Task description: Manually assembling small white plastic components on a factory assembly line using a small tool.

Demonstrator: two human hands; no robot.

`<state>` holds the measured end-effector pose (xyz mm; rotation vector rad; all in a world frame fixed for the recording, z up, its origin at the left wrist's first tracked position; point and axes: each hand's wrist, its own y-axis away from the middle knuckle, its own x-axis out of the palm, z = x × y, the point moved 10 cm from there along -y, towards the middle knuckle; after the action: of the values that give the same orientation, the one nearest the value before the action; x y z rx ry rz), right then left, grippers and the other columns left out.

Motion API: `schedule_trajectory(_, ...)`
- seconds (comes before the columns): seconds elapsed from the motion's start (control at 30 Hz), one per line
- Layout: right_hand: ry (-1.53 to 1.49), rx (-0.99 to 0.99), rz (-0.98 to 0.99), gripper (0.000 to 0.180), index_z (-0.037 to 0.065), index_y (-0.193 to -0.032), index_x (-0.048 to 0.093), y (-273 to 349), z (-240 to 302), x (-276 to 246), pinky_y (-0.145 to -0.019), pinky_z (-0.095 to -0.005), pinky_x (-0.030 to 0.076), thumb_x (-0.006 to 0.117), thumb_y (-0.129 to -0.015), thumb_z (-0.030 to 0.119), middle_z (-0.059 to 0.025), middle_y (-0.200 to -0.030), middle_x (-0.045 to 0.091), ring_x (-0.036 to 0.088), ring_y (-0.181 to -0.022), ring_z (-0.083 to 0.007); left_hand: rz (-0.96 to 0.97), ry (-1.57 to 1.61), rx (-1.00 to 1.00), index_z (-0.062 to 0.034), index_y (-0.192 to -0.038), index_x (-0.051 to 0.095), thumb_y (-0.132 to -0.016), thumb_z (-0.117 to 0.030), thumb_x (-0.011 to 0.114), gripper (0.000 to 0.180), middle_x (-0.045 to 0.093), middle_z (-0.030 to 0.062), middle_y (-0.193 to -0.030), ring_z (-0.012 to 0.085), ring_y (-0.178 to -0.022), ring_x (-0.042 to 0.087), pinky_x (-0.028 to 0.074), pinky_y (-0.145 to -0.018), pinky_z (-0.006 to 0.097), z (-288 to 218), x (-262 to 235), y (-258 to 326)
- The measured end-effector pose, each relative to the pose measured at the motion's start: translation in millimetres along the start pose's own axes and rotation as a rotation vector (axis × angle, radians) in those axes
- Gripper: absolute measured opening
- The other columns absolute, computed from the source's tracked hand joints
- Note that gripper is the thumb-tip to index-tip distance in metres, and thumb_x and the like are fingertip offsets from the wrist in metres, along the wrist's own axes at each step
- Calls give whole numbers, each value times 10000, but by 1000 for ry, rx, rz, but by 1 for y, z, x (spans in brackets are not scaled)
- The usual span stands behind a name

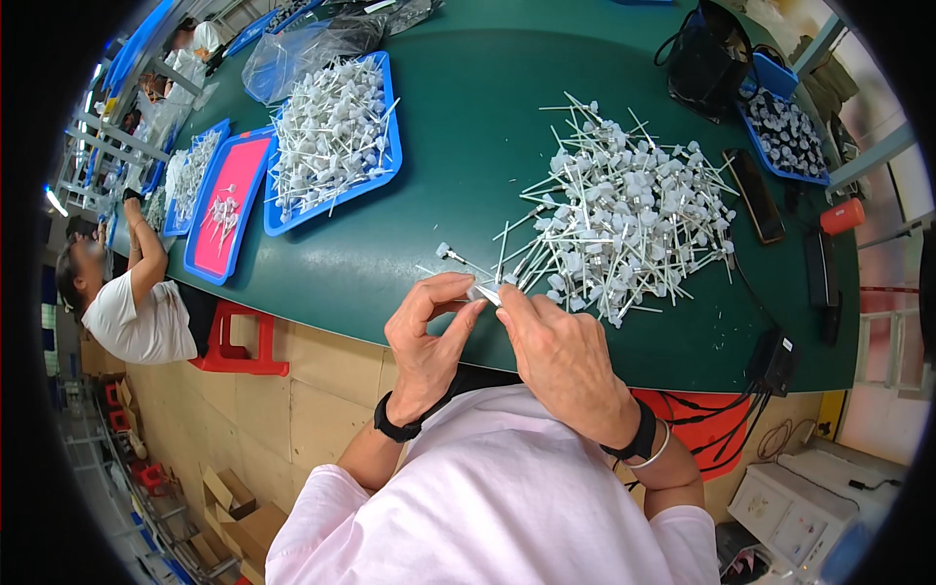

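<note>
The person (487, 468) wears a pale-pink shirt (526, 517) (6 o'clock), black left wristband (389, 423) (7 o'clock), black right wristband (643, 434) and silvery bangle (666, 445) (4 o'clock).

A dark green table (468, 146) is covered at its right half by a loose heap of white-headed sticks (624, 214). Near the heap's left edge, a single white-headed stick (446, 252) is laid apart. On the left, a blue tray (395, 156) is piled high with similar sticks; just beside it a pink-lined tray (246, 168) is set. Right of the heap, a phone (753, 195) is placed, and behind it a black bag (710, 58) is stood.
</note>
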<state>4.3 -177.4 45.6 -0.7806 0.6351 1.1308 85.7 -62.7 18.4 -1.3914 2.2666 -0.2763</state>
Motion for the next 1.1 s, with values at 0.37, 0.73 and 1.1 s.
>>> schedule_trajectory(0.37, -173, -39, -6, 165, 18, -1060, 595, -4, -11, 2, -487, -428, 489, 586, -934, 124, -152, -643, 606, 643, -554, -322, 45, 268, -220, 28, -1053, 652, -815, 71, 726, 253, 656, 124, -1123, 132, -932, 647, 547, -823, 251, 22, 3, 3)
schedule_trajectory(0.73, -1041, 285, 384, 217, -10, -1047, 651, -1, -49, 46, -476, -200, 337, 545, -1006, 175, 61, -613, 481, 433, -515, -26, 141, 498, -404, 27, -1079, 640, -861, 23, 705, 228, 647, 122, -1162, 146, -999, 645, 521, -900, 264, 29, 13, 3)
schedule_trajectory(1.1, -1358, 419, 581, 272, 14, -1058, 580, 9, -43, 60, -368, -181, 205, 459, -1053, 258, 65, -555, 389, 291, -419, -1, 134, 557, -459, 8, -1044, 643, -842, 25, 700, 211, 643, 122, -1149, 142, -1000, 618, 485, -904, 271, 33, 18, 3)
